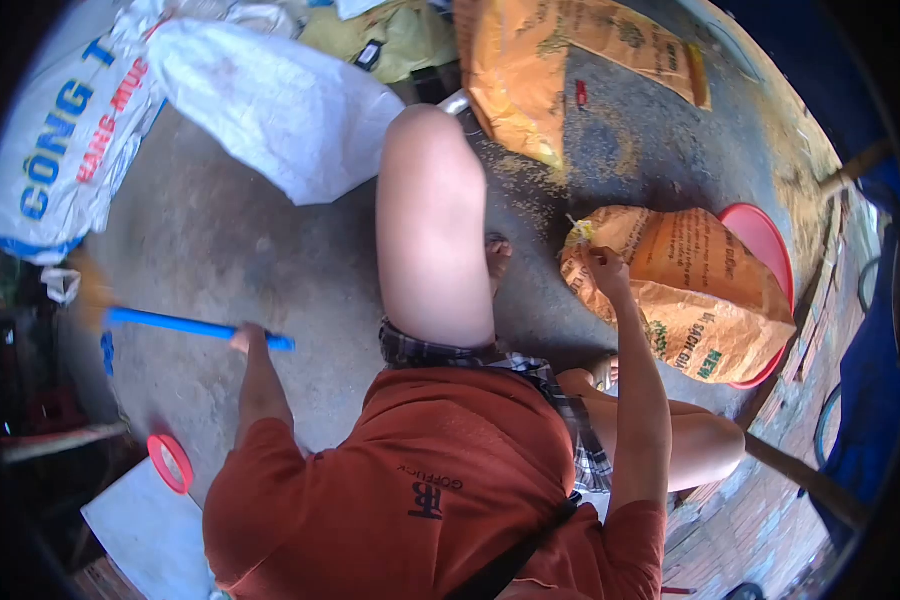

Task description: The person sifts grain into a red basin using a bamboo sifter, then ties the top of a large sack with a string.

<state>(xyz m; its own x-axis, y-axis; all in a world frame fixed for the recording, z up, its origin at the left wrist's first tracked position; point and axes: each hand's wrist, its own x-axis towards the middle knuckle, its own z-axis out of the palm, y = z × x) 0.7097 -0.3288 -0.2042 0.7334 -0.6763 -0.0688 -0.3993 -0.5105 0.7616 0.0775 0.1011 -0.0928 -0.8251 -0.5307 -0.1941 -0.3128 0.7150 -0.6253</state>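
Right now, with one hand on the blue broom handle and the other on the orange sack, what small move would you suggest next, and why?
Probably sweep with the broom handle in the left hand toward the orange sack, since grain lies scattered on the floor while the right hand grips the sack's mouth.

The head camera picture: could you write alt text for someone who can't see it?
Seen from above, a person in an orange shirt crouches on a concrete floor, the left hand closed on a blue broom handle and the right hand gripping the top of an orange sack lying on a red basin. White sacks and spilled grain lie around.
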